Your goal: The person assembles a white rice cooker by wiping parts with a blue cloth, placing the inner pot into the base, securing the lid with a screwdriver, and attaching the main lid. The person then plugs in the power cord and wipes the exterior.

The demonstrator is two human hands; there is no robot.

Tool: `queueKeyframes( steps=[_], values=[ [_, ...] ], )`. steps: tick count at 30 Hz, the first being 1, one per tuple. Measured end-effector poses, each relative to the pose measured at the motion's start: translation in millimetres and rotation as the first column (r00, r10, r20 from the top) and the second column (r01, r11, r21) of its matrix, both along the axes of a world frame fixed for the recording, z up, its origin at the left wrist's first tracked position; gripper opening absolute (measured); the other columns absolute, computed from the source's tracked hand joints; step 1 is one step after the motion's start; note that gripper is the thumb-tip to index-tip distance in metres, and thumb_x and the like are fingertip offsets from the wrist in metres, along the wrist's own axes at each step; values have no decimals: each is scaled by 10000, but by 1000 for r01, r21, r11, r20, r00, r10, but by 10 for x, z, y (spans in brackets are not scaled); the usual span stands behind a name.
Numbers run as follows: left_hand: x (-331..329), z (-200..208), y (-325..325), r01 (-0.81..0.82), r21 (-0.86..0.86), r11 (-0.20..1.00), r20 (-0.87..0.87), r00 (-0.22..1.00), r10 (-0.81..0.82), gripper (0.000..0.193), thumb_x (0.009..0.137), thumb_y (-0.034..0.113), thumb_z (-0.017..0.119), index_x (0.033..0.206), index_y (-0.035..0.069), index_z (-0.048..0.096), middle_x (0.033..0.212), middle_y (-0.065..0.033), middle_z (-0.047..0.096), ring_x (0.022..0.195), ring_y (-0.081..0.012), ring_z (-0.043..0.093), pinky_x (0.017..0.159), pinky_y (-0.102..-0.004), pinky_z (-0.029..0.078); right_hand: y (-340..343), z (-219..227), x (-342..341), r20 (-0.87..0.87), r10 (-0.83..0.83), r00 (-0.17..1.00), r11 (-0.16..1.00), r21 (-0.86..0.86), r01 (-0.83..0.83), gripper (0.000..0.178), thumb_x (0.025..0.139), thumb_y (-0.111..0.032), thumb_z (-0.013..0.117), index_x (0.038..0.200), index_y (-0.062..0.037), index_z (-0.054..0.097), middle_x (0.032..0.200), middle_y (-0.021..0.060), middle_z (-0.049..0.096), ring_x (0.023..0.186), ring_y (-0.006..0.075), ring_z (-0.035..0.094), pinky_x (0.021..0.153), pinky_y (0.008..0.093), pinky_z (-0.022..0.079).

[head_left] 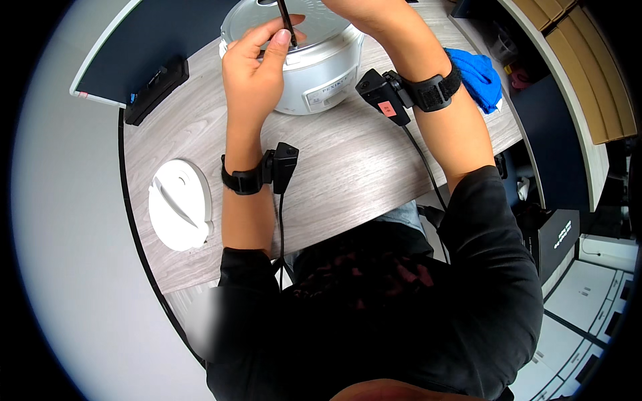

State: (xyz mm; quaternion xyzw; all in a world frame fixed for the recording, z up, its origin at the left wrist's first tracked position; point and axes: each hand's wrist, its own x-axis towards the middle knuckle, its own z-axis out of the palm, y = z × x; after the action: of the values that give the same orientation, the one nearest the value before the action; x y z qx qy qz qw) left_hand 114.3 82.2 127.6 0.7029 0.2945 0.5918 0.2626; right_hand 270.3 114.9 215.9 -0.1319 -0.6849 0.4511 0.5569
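Note:
A white and silver rice cooker (321,87) stands at the far side of the table, with a round silvery metal surface (321,30) on top. My left hand (257,63) is over its near left rim, thumb and fingers closed on a slim black rod (287,23), which tilts down to the rim. What kind of tool the rod is cannot be made out. My right hand (358,8) reaches over the cooker from the right; the top edge cuts off its fingers. A white oval cover (179,206) with a curved handle lies on the table at left.
The wood-grain table (334,167) has a dark panel (174,37) and a black box-like device (157,90) at back left. A blue cloth (476,77) lies beyond my right forearm. Cables hang from black devices strapped to both wrists. Shelves with cardboard boxes (588,73) stand at right.

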Motion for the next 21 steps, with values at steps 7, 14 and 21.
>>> queueKeyframes(
  steps=[7, 14, 21],
  values=[
    [58, -54, 22, -91, 32, 995, 47, 995, 89, 185, 941, 146, 719, 1050, 1, 753, 916, -57, 759, 827, -129, 679, 785, -274, 528, -200, 79, -57, 121, -336, 934, 926, 224, 304, 373, 828, -104, 827, 1082, 23, 585, 893, 48, 642, 803, 75, 596, 714, 226, 503],
    [17, -1, -21, -37, -24, 999, -47, 998, 36, 177, 1013, 96, 631, 1092, -29, 729, 948, -67, 748, 868, -104, 661, 810, -243, 519, 26, 1, -11, -43, 49, 998, 999, -5, -49, 343, 883, -44, 760, 1164, 46, 585, 949, 34, 656, 820, 67, 603, 723, 218, 510],
    [51, -29, 24, -40, 84, 996, 45, 998, 37, 175, 954, 132, 693, 1039, -9, 753, 939, -74, 777, 844, -127, 683, 790, -281, 529, -151, 47, 1, 86, -284, 955, 950, 159, 268, 374, 836, -71, 803, 1140, 27, 608, 940, 37, 654, 797, 78, 603, 703, 225, 510]
  ],
)
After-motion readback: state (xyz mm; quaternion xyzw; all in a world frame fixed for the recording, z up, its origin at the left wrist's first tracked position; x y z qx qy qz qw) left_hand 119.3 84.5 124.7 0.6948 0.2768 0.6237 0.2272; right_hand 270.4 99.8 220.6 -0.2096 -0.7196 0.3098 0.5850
